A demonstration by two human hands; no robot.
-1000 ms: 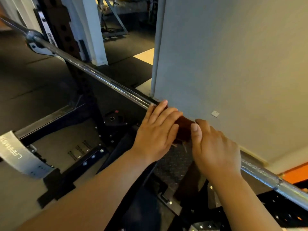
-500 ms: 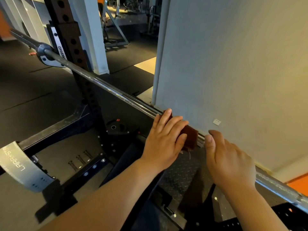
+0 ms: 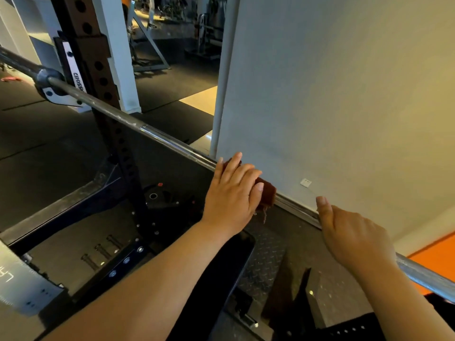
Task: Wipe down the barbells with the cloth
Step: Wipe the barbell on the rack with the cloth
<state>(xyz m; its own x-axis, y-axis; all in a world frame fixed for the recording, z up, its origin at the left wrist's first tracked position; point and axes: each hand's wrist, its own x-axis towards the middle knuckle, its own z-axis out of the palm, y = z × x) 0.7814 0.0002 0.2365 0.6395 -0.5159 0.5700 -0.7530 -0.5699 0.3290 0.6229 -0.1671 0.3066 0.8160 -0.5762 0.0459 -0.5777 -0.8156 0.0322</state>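
A chrome barbell runs diagonally from the upper left to the lower right and rests in a rack hook. A dark red cloth is wrapped over the bar near its middle, with a frayed edge hanging below. My left hand lies over the cloth, fingers draped across it and the bar, thumb hidden underneath. My right hand grips the bare bar lower right of the cloth, thumb lying along the shaft. A short stretch of bare bar shows between the two hands.
A brown perforated rack upright stands at the left. A grey wall rises just behind the bar. Below are a black bench pad, a diamond-plate base, a small weight plate and the rack's floor beams.
My left hand has slid the cloth up-left along the bar, away from my right hand. The gap between the hands has widened, and the view has shifted.
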